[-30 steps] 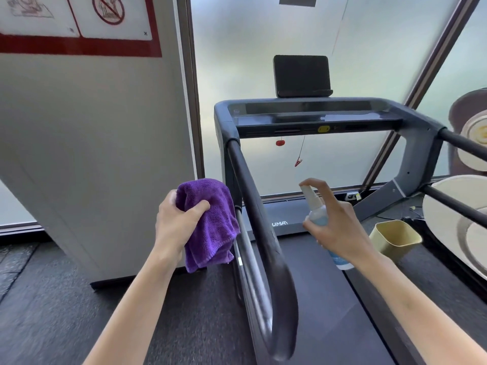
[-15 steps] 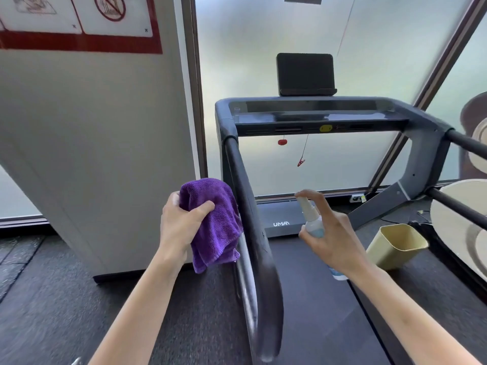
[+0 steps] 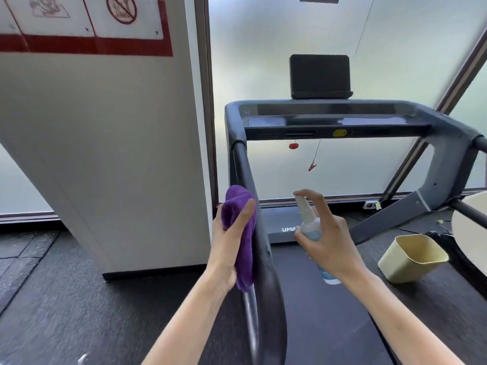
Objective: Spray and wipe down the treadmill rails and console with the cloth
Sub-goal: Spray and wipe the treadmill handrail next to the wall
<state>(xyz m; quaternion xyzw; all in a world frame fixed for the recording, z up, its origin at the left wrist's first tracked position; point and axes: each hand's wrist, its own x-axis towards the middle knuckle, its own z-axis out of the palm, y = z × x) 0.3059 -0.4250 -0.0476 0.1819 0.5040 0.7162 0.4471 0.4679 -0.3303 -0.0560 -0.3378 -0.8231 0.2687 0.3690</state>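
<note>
**K:** At the left handrail (image 3: 259, 248) of the treadmill: left hand (image 3: 228, 248) grips the purple microfibre cloth (image 3: 241, 233), thumb clamped across the wad, cloth touching the rail's outer side. Right hand (image 3: 330, 242) is wrapped round the small spray bottle (image 3: 309, 226), index finger curled over the pump head, nozzle aimed at the same rail.

**M:** So which step?

**K:** Judging by the pose, spray on the left rail, wipe about to follow. Next move calls for pressing the pump, then running the cloth along the bar with the wad folded round it, not just against one face.

**M:** Rest of the job?

**K:** Console (image 3: 332, 118) ahead reads glossy, can't say wet or just reflective. Right rail (image 3: 481, 143) sits well apart at frame edge. Both look untouched, but that's a guess.

**M:** Blind spots?

**K:** Left-hand fingers are behind the cloth, so how far they wrap is unknown. No mist visible. Near end of the left rail is cut off at the bottom edge. Bottle's lower half is hidden by the palm. Yellow bin (image 3: 413, 258) beside the belt (image 3: 329, 325): contents not visible.
</note>
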